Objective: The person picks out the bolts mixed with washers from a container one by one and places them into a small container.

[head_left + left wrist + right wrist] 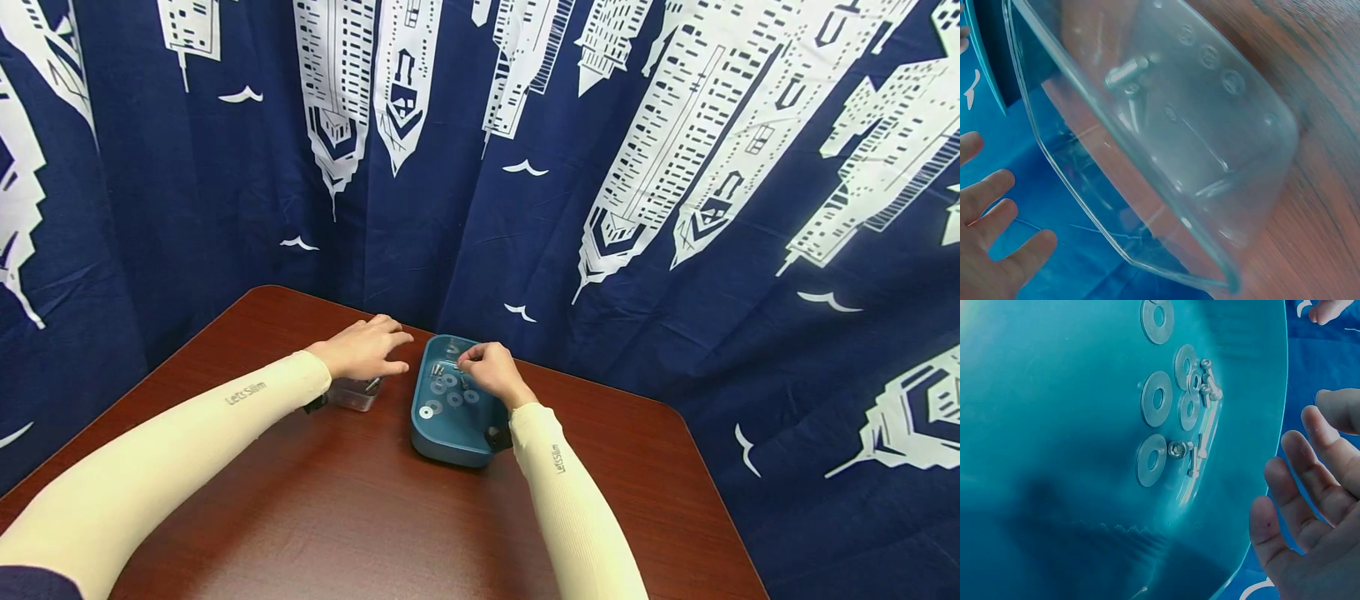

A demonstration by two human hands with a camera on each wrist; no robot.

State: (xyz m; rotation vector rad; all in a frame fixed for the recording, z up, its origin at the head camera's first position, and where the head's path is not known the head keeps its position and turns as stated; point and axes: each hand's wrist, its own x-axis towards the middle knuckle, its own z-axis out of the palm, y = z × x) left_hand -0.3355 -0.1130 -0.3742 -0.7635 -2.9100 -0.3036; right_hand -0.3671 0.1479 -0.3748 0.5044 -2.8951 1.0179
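Note:
My left hand (367,348) is held above a clear plastic box (352,397), its fingers spread and nothing in them. In the left wrist view, the box (1222,144) holds a few metal pieces (1127,74), blurred by the plastic. My right hand (491,371) hovers over a blue tray (450,450), thumb and index fingertips close together. The right wrist view shows the right fingers (1300,481) loosely bent, with no thing visible between them. Several flat washers (1157,399) and small bolts (1207,434) lie in the tray.
Both containers stand near the back edge of a brown wooden table (315,517). A dark blue curtain (450,250) with white city prints hangs close behind the table and along its sides. The tray stands to the right of the box, with a gap between them.

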